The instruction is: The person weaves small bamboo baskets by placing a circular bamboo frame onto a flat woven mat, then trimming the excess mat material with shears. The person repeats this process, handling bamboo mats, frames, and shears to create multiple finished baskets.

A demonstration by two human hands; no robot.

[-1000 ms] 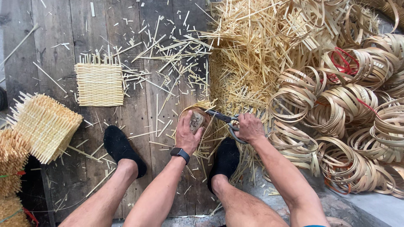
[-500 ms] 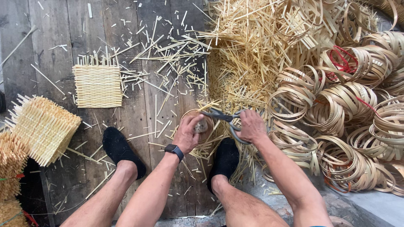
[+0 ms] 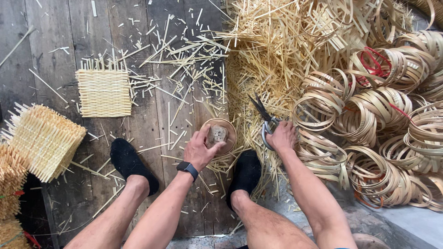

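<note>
Feet: two black socks [image 3: 133, 163], planted on the dark plank floor [image 3: 27, 55], one on each side of the left forearm.
Wrist: black watch [image 3: 187, 169] on the left arm.
Left hand [image 3: 199, 150]: fingers curled loosely around the rim of a small round hoop [image 3: 220, 134], thumb across its middle; hoop sits low over the floor between the feet.
Right hand [image 3: 282, 137]: closed through the handles of scissors [image 3: 265, 119], blades parted and pointing up-left, just right of the hoop.
Right side: coiled strips [image 3: 369, 115] stacked in rings.
Ahead: loose straw pile [image 3: 272, 46], cuttings scattered.
Left side: flat woven square [image 3: 104, 93]; woven mats [image 3: 41, 138] tilted near the edge.
</note>
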